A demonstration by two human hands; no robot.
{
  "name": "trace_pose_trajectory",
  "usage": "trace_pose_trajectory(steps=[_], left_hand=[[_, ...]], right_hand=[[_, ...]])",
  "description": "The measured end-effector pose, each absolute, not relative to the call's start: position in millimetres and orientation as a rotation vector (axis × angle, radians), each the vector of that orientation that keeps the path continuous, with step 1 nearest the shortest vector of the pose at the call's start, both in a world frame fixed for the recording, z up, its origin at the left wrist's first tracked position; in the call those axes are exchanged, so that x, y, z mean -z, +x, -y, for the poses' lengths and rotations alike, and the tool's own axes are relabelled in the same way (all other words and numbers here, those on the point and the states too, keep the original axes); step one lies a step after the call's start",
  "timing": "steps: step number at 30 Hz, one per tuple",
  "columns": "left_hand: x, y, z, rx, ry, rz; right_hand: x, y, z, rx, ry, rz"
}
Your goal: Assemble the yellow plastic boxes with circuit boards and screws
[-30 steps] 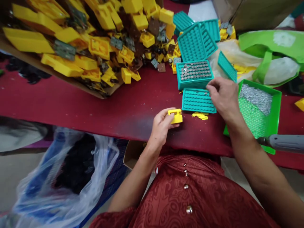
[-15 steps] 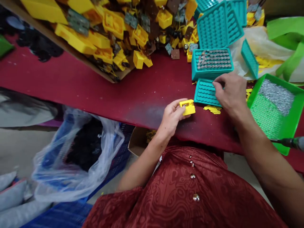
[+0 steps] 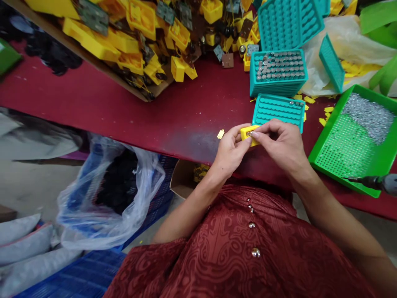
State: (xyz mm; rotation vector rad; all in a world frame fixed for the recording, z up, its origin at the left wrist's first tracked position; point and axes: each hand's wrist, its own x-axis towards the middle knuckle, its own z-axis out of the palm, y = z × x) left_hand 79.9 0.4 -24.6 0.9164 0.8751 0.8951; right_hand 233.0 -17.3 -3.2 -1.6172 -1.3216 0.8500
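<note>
My left hand [image 3: 231,151] is closed around a small yellow plastic case [image 3: 245,131], its open side facing up. Silver metal shows inside the opening. Over that opening, the thumb and index finger of my right hand [image 3: 281,145] pinch what looks like a small silver button cell [image 3: 250,133]. The fingertips partly cover it. Just behind both hands lies a teal ribbed tray [image 3: 276,109], with a few silver cells in its far right corner. A small yellow tab [image 3: 221,133] rests on the red tabletop beside my left hand.
Stacked teal trays [image 3: 276,89] hold rows of silver cells. A green basket [image 3: 347,178] of small metal screws stands right, a screwdriver-like tool [image 3: 378,182] over its near edge. A carton [image 3: 120,78] spills yellow cases at the back left. Below is a plastic-lined blue crate [image 3: 71,211].
My right hand has moved from the teal tray left and toward me, to the yellow case in my left hand. The yellow tab beside my left hand now shows. The view has shifted slightly.
</note>
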Motion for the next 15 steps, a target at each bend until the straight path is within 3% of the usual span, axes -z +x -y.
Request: trace_pose_trajectory(steps=[10, 15], left_hand=[[33, 85, 12, -0.905, 1.331, -1.003], [34, 78, 9, -0.827, 1.175, -0.819]], right_hand=[[0, 241, 24, -0.559, -1.690, 1.559], [-4, 264, 13, -0.966, -1.663, 1.446]])
